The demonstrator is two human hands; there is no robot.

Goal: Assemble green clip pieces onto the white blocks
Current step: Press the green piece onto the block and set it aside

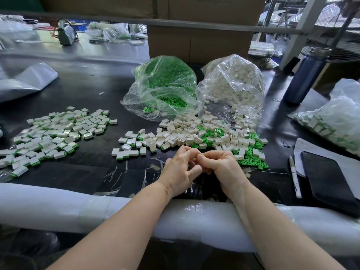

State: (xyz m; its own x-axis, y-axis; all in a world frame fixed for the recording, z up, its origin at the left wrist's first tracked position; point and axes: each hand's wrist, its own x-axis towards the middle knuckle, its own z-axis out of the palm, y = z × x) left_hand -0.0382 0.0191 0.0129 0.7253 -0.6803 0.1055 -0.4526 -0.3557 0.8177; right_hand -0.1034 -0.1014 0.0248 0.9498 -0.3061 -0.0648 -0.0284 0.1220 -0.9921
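Left hand [180, 169] and right hand [221, 166] pressed together just in front of mixed pile of white blocks [194, 135] and loose green clip pieces [253, 158] on dark surface [87, 90]; fingers curled, held item hidden, grip contents undeterminable; assembled blocks [52, 133] heaped left of pile; bag of green clips [165, 84] behind pile.

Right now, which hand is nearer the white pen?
Right. The right hand is just left of the white pen, with bare table between them. The left hand sits farther left, beyond the right hand, fingertips meeting it.
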